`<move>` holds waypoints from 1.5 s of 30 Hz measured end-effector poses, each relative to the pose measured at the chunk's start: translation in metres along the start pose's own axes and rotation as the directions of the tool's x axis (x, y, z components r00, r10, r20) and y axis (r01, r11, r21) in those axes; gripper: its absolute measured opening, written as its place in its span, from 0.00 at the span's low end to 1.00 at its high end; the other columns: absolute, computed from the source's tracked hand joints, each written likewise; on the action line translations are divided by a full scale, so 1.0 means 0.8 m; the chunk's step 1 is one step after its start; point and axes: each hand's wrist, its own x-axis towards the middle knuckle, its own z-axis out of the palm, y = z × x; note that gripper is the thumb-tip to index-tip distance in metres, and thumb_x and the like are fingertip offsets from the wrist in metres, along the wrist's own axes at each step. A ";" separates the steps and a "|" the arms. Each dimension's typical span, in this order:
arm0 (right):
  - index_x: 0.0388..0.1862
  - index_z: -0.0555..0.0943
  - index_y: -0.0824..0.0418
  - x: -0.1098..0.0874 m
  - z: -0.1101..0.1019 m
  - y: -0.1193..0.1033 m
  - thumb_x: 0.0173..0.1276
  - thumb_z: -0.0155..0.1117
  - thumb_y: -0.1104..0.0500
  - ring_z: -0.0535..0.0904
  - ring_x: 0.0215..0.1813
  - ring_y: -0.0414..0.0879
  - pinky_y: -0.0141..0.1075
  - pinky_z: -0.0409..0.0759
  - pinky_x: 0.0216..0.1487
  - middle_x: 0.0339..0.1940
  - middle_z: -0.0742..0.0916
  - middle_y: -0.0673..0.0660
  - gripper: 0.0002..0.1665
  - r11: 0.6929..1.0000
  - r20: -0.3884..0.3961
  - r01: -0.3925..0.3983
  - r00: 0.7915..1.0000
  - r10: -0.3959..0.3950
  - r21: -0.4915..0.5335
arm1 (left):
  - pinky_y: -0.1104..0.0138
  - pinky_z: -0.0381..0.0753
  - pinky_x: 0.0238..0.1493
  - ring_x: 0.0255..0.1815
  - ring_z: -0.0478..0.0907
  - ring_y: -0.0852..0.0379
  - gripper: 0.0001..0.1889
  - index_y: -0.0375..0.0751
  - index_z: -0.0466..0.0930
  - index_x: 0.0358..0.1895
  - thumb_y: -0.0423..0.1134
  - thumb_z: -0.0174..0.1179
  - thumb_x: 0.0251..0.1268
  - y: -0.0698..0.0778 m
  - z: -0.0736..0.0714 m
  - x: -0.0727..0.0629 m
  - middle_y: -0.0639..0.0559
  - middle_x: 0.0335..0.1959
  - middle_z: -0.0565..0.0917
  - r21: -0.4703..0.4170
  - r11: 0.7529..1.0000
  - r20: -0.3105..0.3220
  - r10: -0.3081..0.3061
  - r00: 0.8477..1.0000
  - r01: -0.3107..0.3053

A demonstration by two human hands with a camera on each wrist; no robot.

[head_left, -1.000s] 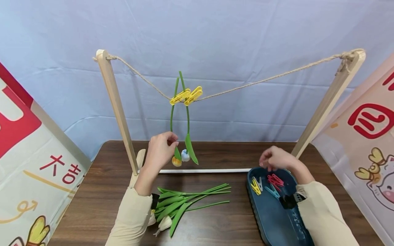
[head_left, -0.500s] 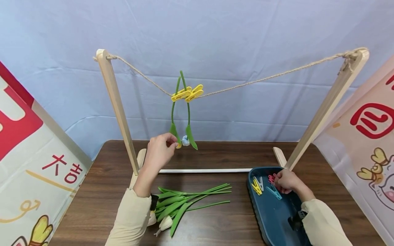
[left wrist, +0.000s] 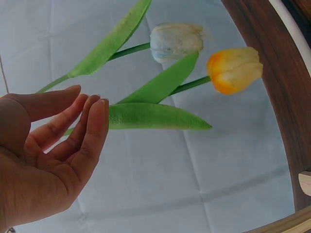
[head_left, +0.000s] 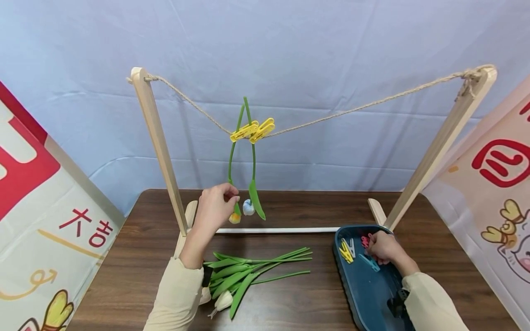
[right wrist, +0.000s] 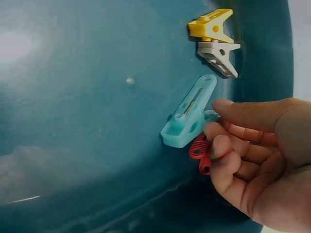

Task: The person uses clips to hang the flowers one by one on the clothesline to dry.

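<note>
My left hand (head_left: 215,207) is beside a hanging orange-and-white tulip (left wrist: 235,70). Its fingers curve loosely, with a gap between thumb and fingertips, and the tulip's green leaf (left wrist: 160,116) shows just past them. A pale blue tulip (left wrist: 175,41) hangs alongside. Two yellow clothespins (head_left: 262,130) fix both stems to the twine (head_left: 348,110). Down in the blue tray (head_left: 348,299), my right hand (head_left: 387,248) pinches one leg of a teal clothespin (right wrist: 187,119) between thumb and fingertip. Red clothespins (right wrist: 199,150) lie partly hidden beneath those fingers.
A yellow clothespin (right wrist: 211,26) and a grey one (right wrist: 218,56) lie in the tray near its wall. More tulips (head_left: 244,276) are piled on the wooden table (head_left: 314,299). Wooden posts (head_left: 159,147) and a white bar (head_left: 277,230) form the frame.
My right hand has lowered from above the tray onto the clothespins, and the teal one has turned slightly. The hanging tulips bobbed up and back down, while my left hand has stayed nearly in place.
</note>
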 end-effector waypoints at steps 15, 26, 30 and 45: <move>0.08 0.73 0.62 -0.003 -0.003 0.005 0.51 0.58 0.70 0.69 0.07 0.38 0.29 0.68 0.10 0.05 0.75 0.50 0.15 1.000 0.038 0.003 0.999 -0.002 -0.029 | 0.61 0.74 0.31 0.26 0.77 0.54 0.02 0.39 0.82 0.30 0.33 0.62 0.56 -0.004 0.006 -0.007 0.52 0.24 0.82 0.018 1.000 0.012 -0.016 1.000 0.016; 0.18 0.70 0.64 -0.012 -0.040 -0.008 0.54 0.54 0.71 0.75 0.12 0.42 0.32 0.74 0.16 0.12 0.79 0.57 0.08 0.963 0.173 -0.037 0.985 -0.011 0.267 | 0.62 0.74 0.29 0.25 0.76 0.56 0.02 0.38 0.82 0.31 0.33 0.61 0.57 -0.008 0.010 -0.014 0.51 0.25 0.81 0.022 1.000 0.054 -0.002 0.999 0.001; 0.21 0.71 0.69 -0.010 -0.053 -0.021 0.53 0.53 0.73 0.77 0.16 0.44 0.35 0.77 0.19 0.15 0.79 0.58 0.04 0.939 0.186 0.039 0.977 -0.108 0.342 | 0.63 0.73 0.28 0.23 0.75 0.57 0.02 0.38 0.82 0.31 0.32 0.62 0.56 -0.009 0.017 -0.018 0.52 0.24 0.80 0.009 1.000 0.083 0.007 0.997 -0.007; 0.28 0.73 0.77 0.002 -0.029 -0.139 0.60 0.55 0.76 0.79 0.22 0.47 0.44 0.80 0.30 0.22 0.81 0.60 0.02 0.824 0.204 0.291 0.879 -0.430 0.485 | 0.71 0.71 0.25 0.21 0.72 0.64 0.06 0.39 0.81 0.36 0.37 0.61 0.59 0.016 0.101 -0.036 0.56 0.23 0.78 -0.069 0.985 0.414 0.174 0.894 -0.160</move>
